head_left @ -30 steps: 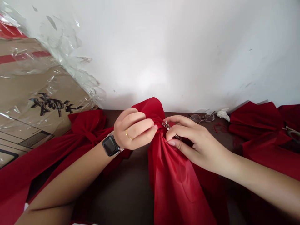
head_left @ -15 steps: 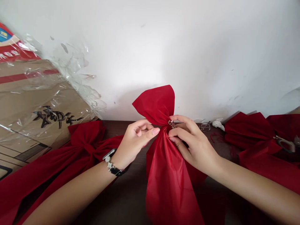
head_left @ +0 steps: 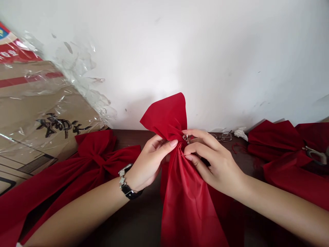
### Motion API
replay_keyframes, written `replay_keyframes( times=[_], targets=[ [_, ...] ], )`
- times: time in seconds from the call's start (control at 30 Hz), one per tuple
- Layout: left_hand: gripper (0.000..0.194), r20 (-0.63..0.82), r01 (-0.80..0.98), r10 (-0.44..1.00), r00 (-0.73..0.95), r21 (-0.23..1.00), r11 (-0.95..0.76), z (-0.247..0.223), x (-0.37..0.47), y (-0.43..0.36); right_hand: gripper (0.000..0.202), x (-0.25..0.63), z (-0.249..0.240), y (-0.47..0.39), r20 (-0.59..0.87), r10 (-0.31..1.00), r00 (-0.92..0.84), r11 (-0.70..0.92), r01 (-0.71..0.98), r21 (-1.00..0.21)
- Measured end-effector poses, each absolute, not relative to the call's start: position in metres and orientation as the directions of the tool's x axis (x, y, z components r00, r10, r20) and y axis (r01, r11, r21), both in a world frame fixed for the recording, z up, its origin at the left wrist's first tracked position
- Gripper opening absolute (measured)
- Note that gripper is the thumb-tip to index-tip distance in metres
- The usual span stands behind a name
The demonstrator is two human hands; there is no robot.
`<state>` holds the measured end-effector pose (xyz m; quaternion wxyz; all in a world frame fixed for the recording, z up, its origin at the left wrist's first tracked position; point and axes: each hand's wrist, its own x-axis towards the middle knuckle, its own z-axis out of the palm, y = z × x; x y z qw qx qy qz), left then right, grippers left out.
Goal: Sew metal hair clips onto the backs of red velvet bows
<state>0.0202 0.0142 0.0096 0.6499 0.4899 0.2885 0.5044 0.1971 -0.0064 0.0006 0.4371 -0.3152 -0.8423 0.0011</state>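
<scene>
With L hand (head_left: pixel 151 159), pinching gathered red cloth (head_left: pixel 189 202) at its waist, over dark table (head_left: pixel 144 221); w/ R hand (head_left: pixel 217 159), pinching thin thread (head_left: pixel 182 155) nr metal piece (head_left: pixel 186 138). Prob. mid-binding at the gather; calls for steady L hold & taut thread.

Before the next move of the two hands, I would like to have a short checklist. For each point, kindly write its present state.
1. Left hand at the gather of the red cloth: ok, its thumb lies against it.
2. Right hand on the thread: ok, a thin length shows at its thumb tip.
3. Small metal piece fastened to the cloth: cannot tell, the right hand partly covers it.
4. Gather tight enough: cannot tell from this view.
5. Eyeglasses apart from the gather: ok, they lie near the wall, partly hidden.
</scene>
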Motion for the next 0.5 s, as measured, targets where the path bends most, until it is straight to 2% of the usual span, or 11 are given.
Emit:
replay_keyframes(
  times=[0.2, 0.5],
  targets=[
    [0.007, 0.056, -0.394, 0.952, 0.3, 0.917, 0.07, 0.0076, 0.0205, 0.0125, 0.018, 0.1983, 0.0013, -0.0087, 0.728, 0.528, -0.438, 0.796, 0.553, -0.244],
    [0.019, 0.002, -0.436, 0.945, 0.328, 0.887, 0.15, 0.0068, 0.0234, 0.0104, 0.012, 0.1956, 0.0019, -0.0127, 0.702, 0.614, -0.361, 0.772, 0.463, -0.436]
  ],
)
